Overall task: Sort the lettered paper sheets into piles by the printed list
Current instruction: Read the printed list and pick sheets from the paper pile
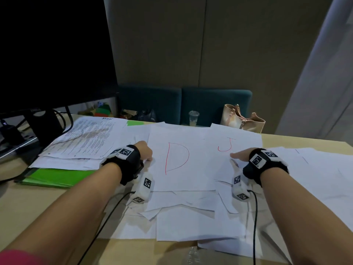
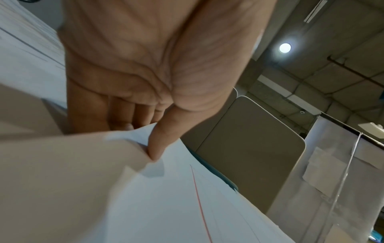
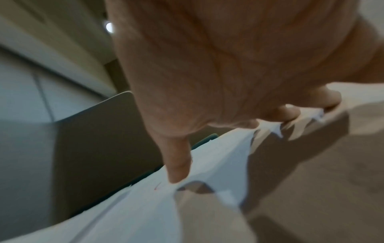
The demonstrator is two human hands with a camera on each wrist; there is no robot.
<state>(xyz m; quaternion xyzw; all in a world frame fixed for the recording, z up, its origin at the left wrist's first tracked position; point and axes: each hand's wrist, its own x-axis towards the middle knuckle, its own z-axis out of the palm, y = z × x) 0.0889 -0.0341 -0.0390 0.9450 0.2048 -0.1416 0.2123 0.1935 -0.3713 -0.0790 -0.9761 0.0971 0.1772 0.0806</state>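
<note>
Fingers of left hand [image 1: 145, 151] pinching one D sheet [image 1: 179, 159], right hand [image 1: 241, 156] pinching one J sheet [image 1: 232, 150].

A red D is drawn on one white sheet [image 1: 183, 161], a red J on another white sheet [image 1: 235, 150]. A bright green folder [image 1: 55, 176] is seen on the tan desk [image 1: 23, 203]. Black-and-white square markers are carried on black wrist straps [image 1: 129, 163].
</note>
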